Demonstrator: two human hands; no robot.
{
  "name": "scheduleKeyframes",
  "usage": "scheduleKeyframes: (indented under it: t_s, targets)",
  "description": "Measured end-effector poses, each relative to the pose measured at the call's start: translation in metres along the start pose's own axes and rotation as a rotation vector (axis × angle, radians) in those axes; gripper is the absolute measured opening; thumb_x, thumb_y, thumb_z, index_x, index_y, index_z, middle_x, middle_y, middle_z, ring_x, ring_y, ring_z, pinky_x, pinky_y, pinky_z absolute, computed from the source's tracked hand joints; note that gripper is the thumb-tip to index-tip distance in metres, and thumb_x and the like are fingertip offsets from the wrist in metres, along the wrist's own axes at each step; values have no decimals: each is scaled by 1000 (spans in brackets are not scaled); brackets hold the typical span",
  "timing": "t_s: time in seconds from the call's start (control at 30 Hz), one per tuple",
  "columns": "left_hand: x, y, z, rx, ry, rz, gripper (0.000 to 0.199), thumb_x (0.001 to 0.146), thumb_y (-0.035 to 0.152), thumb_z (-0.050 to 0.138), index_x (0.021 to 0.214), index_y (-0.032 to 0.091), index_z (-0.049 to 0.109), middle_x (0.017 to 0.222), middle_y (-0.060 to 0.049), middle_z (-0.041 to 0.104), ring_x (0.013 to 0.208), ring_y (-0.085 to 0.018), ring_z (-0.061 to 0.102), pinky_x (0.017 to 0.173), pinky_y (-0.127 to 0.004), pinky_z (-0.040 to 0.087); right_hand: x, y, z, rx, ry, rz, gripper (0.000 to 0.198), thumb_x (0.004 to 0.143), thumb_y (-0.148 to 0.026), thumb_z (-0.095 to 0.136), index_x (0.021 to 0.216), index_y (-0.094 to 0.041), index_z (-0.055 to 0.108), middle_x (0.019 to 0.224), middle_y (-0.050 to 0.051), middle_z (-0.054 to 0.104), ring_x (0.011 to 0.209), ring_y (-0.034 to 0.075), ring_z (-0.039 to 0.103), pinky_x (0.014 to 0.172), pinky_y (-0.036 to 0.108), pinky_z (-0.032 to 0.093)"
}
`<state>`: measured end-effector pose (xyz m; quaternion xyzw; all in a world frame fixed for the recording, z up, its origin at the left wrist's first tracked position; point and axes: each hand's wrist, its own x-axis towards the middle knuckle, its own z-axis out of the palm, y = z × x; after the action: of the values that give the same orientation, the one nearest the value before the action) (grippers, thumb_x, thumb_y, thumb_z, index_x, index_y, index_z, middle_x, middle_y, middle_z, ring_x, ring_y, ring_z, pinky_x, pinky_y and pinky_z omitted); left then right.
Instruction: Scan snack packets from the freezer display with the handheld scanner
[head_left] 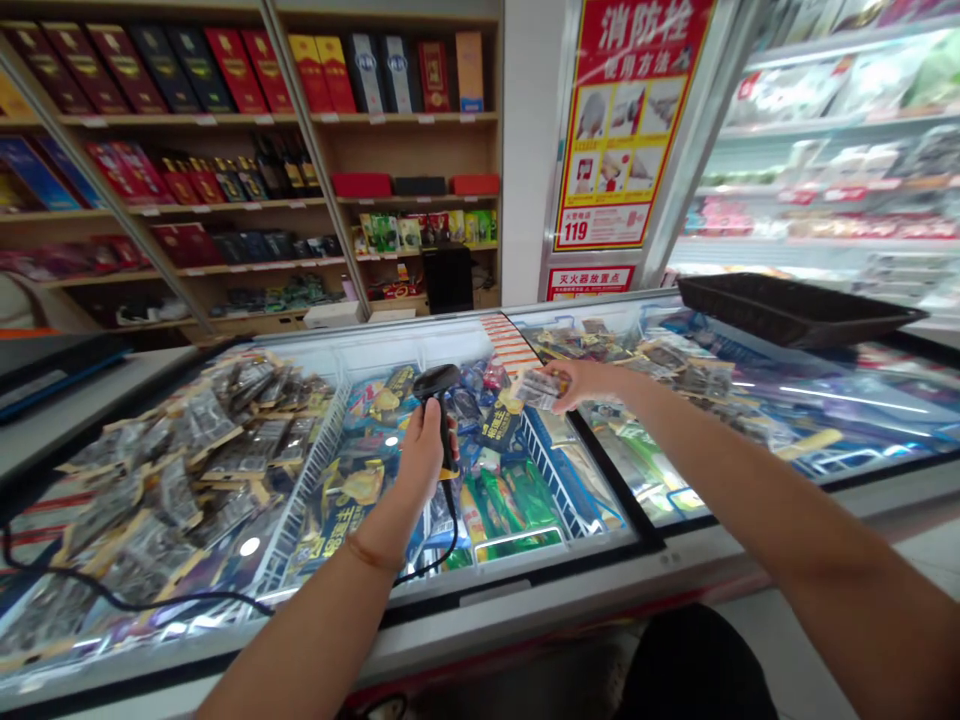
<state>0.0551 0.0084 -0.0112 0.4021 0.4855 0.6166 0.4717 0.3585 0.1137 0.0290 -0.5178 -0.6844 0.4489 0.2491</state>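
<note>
One packet [537, 389] juts from the right grip [577, 382] toward the scanner [436, 380].

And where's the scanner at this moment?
In the head view, just left of centre: the scanner is in the left hand, held over the wire basket.

Wooden shelves [397, 155] adjoin a white wall [529, 150]. At right, the blurred, brightly lit case [795, 127] seems refrigerated.
</note>
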Motion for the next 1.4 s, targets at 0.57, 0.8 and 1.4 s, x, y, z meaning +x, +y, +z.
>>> scheduleKeyframes:
  t_s: [0.57,0.8,1.4]
  targets:
    - [-2,-2,-4,22,-47,-23,61,79,81,67,92,23,53,61,5,56,41,-11,50,39,-25,38,95,-36,115,46,680,-556,21,93,-38,65,96,-23,79,112,10,78,110,28,69,104,43,53]
    - [0,-6,-2,36,-38,-4,62,78,81,68,91,22,52,74,2,62,45,-9,51,39,-25,41,94,-29,122,3,496,-515,39,81,-40,81,116,-23,77,107,7,79,100,27,71,95,38,55]
    - [-9,3,-3,106,-243,-15,67,74,87,68,84,23,51,63,4,56,44,-10,49,40,-25,40,116,-5,116,629,340,-160,55,78,-68,71,111,-26,57,97,5,76,83,23,76,79,38,62]
